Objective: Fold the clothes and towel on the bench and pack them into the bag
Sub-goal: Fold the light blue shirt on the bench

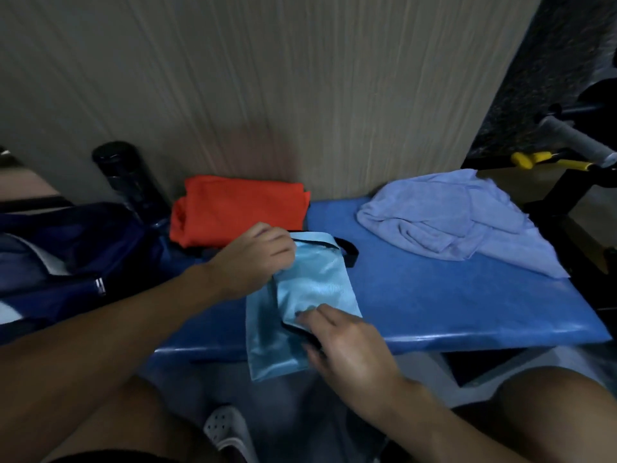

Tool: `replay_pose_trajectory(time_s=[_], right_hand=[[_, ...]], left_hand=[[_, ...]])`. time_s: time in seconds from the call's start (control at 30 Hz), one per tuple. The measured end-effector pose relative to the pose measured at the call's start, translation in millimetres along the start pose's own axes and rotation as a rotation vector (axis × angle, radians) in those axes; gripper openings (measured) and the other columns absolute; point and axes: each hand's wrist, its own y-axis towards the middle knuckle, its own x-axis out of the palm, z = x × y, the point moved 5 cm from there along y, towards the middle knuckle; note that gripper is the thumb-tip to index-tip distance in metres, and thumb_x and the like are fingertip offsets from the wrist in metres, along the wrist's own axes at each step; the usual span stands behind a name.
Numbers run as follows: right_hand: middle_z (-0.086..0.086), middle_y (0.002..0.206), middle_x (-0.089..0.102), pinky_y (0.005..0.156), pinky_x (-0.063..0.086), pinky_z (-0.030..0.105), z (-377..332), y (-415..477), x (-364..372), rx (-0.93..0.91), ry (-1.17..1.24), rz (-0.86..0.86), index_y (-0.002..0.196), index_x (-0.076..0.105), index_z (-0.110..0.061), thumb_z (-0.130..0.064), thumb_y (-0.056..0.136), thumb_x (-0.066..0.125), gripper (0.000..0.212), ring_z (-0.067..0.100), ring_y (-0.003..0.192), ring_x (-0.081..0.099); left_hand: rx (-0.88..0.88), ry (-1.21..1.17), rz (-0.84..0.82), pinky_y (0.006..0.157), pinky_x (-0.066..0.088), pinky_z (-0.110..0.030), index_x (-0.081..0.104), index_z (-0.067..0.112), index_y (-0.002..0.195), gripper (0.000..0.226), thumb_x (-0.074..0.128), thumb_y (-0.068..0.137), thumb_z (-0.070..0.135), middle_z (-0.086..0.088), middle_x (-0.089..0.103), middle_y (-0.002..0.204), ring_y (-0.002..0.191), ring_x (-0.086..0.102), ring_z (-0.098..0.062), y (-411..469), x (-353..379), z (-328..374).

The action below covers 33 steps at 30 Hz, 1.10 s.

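A shiny light-blue garment (pixel 310 282) with black trim lies half folded on the blue bench (pixel 450 302), its lower part hanging over the front edge. My left hand (pixel 253 259) grips its upper left edge. My right hand (pixel 347 342) pinches its lower folded edge by the black band. An orange garment (pixel 233 208) lies folded at the back of the bench. A crumpled lavender towel (pixel 457 218) lies on the bench's right part. The dark navy bag (pixel 66 259) stands open at the left.
A dark bottle (pixel 130 178) leans by the wall behind the bag. A wood-grain wall panel (pixel 267 95) rises right behind the bench. Gym equipment with a yellow handle (pixel 534 160) and a grey grip stands at the right. My knees and a white shoe (pixel 227 429) are below.
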Motion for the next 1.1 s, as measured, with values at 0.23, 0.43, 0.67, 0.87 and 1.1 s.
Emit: replay_pose_trajectory(time_s=[0.23,0.43,0.67,0.87,1.1], right_hand=[[-0.004,0.09,0.06,0.064,0.052,0.03,-23.6,4.3,48.3,-0.15,0.056,-0.236,0.102,0.06,-0.023,-0.04,0.069,0.07,0.038,0.017,0.072,0.061],[-0.007,0.107,0.059,0.082,0.037,0.038,12.8,13.1,26.5,0.267,0.102,0.052,0.104,0.063,-0.026,-0.056,0.087,0.052,0.037,0.018,0.1,0.052],[-0.001,0.113,0.059,0.099,0.039,0.045,58.4,16.4,41.1,0.823,0.281,-0.171,0.13,0.044,-0.016,-0.055,0.09,0.056,0.058,0.026,0.114,0.053],[-0.005,0.078,0.058,0.094,0.045,0.05,63.9,32.8,50.6,0.882,0.423,-0.162,0.103,0.055,-0.013,-0.051,0.089,0.058,0.04,0.024,0.088,0.06],[0.0,0.072,0.058,0.061,0.045,0.032,76.4,56.6,48.2,0.873,0.638,0.037,0.09,0.057,-0.012,-0.04,0.087,0.068,0.031,0.014,0.062,0.051]], left_hand=[[-0.171,0.009,-0.054,0.073,0.03,-0.033,0.051,0.018,0.079,0.025,0.06,0.066,-0.001,0.0,0.058,0.089,0.085,0.053,-0.024,-50.8,17.6,-1.8],[-0.327,-0.075,-0.025,0.069,0.037,-0.037,0.041,0.017,0.082,0.03,0.042,0.06,-0.004,-0.006,0.052,0.09,0.084,0.049,-0.027,-75.9,30.1,-0.1],[-1.304,-0.943,0.231,0.082,0.041,-0.027,0.046,0.021,0.107,0.026,0.058,0.089,0.006,0.0,0.053,0.105,0.094,0.053,-0.011,-103.9,42.9,1.3],[-1.505,-1.242,0.235,0.083,0.057,-0.032,0.044,0.02,0.124,0.057,0.081,0.08,0.021,0.003,0.065,0.11,0.096,0.067,-0.01,-90.3,46.3,17.0],[-1.524,-1.297,0.361,0.086,0.059,-0.042,0.052,0.019,0.121,0.051,0.075,0.077,0.009,-0.002,0.069,0.111,0.097,0.069,-0.016,-81.2,42.7,20.1]])
